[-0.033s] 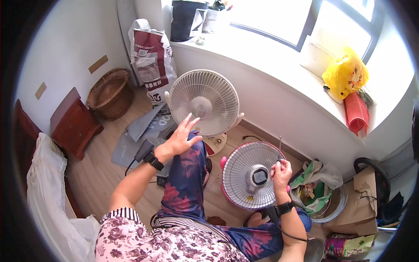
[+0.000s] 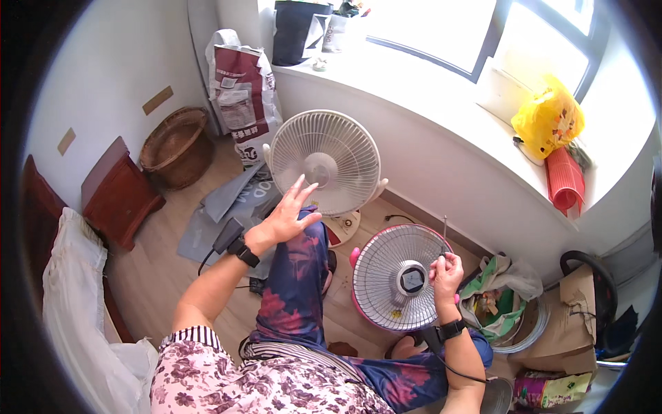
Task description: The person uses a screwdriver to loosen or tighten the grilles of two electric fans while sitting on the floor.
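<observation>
My left hand (image 2: 285,219) is stretched out over my knee, fingers spread, with nothing in it. Its fingertips overlap the lower part of a white round-grilled heater (image 2: 331,138) in the picture; whether they touch the grille I cannot tell. In my right hand (image 2: 447,274) is a screwdriver (image 2: 445,231), its thin metal shaft pointing upward and most of its handle hidden by my fingers. That hand is at the right rim of a second round heater (image 2: 379,276), with a pink edge, a wire grille and a dark square at its centre.
A grey plastic bag (image 2: 207,231) lies on the floor at left, near a woven basket (image 2: 172,176) and a red-brown wooden piece (image 2: 121,193). At right are a green-and-white bag (image 2: 493,293), coiled wire (image 2: 534,331) and a cardboard box (image 2: 569,324). The windowsill (image 2: 414,79) holds a yellow bag (image 2: 548,121).
</observation>
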{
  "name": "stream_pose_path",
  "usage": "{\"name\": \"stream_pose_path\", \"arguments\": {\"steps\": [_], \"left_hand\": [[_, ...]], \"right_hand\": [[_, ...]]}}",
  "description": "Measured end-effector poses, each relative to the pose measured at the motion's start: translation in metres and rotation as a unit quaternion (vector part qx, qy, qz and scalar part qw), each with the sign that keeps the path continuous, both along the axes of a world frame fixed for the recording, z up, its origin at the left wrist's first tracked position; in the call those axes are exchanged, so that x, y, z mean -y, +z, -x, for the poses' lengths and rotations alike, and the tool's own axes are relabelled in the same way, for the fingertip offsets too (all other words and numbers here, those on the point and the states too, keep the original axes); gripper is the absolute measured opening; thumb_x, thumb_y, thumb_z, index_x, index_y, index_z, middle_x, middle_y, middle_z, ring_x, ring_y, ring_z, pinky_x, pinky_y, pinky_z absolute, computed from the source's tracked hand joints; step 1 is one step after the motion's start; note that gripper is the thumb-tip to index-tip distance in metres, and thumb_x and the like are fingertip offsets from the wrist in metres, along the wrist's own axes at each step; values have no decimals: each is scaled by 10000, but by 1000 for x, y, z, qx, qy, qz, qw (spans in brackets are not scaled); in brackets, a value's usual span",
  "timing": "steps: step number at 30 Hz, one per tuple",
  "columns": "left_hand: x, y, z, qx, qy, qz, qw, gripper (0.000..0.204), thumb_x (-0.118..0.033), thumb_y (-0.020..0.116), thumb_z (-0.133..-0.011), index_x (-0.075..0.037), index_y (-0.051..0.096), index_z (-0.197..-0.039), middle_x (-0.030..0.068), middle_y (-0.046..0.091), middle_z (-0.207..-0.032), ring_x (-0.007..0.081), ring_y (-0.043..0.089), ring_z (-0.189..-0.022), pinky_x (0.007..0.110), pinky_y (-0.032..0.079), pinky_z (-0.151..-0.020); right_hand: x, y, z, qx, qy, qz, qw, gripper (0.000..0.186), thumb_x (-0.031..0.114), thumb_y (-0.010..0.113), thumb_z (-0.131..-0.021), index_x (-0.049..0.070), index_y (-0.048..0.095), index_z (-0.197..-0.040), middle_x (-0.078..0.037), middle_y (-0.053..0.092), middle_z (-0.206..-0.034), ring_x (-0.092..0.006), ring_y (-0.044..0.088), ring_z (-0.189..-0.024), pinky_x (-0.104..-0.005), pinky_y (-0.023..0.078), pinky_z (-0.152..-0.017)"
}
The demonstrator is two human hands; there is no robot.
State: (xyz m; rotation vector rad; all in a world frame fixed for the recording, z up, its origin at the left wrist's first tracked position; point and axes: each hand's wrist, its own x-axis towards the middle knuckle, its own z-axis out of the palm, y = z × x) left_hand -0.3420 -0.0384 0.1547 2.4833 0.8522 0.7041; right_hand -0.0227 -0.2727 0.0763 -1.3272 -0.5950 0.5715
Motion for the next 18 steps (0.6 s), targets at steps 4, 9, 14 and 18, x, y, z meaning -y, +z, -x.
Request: {"name": "stream_pose_path", "arguments": {"steps": [4,9,14,18], "left_hand": [[-13,17,4,38,18,-55,998,657,-363,619,-812,-116,342,-1354,238,110,-1451,394,199,-1323,418,236,-1062],[-35,-1,15,65,112,-32,991,660,-340,672,-776,-110,383,-1324,252,95,-1448,373,228,-1319,429,317,-1021],[-60,-43,34,23,181,75,980,775,-312,740,-696,-114,350,-1336,269,71,-1439,383,264,-1294,410,493,-853],[-55,-45,40,-9,186,111,976,783,-303,719,-683,-97,337,-1335,323,63,-1418,443,237,-1291,416,290,-1045]], "right_hand": [[3,2,0,-1,-10,12,1000,148,92,514,-895,33,412,-985,-53,546,-638,-76,457,-404,-192,331,-331],[2,0,0,9,-2,19,1000,167,108,515,-897,33,413,-1006,-55,558,-651,-75,463,-409,-196,331,-325],[-2,-3,1,0,-6,26,1000,191,109,520,-894,27,413,-1029,-63,562,-659,-83,465,-410,-199,328,-322],[1,-9,-4,12,-13,27,999,180,94,506,-895,24,408,-1028,-59,550,-646,-81,458,-401,-198,319,-310]]}}
